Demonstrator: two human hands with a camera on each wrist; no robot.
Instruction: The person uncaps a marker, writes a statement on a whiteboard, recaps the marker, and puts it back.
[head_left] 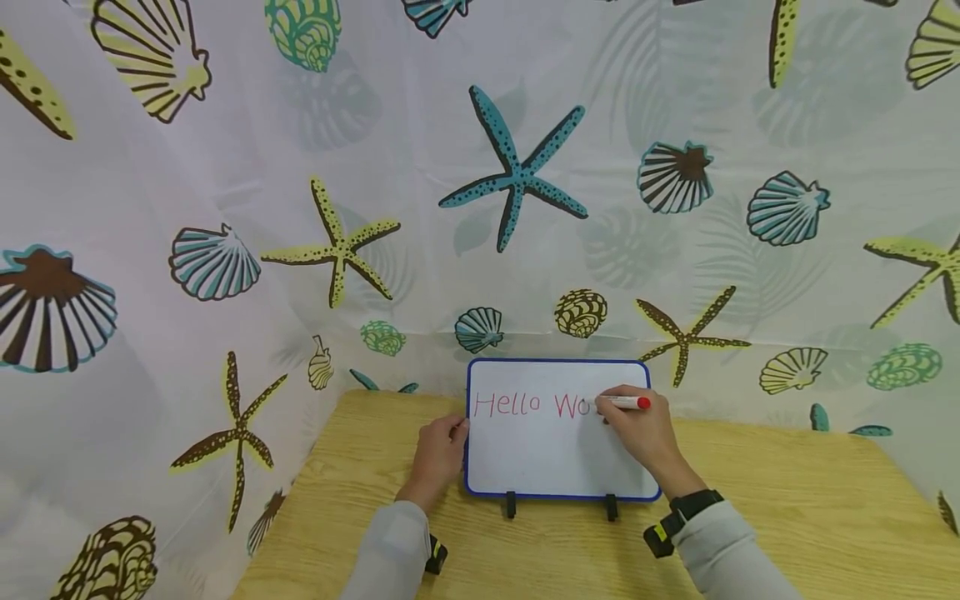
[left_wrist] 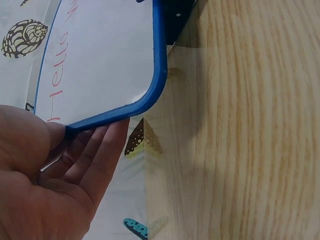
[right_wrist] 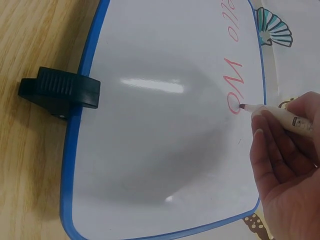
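A whiteboard with a blue frame stands tilted back on the table, bearing the red handwriting "Hello Wo". My right hand pinches a white marker with a red end between thumb and fingers. In the right wrist view the marker points its dark tip at the edge of the letter "o"; a small stray red stroke lies below it. At the board's left edge, my left hand grips the frame. The left wrist view shows its thumb at the front and its fingers reaching behind.
Two black feet, a left one and a right one, hold the board's lower edge. Beneath lies a wood-grain table. A white curtain printed with shells and starfish hangs behind and along the sides.
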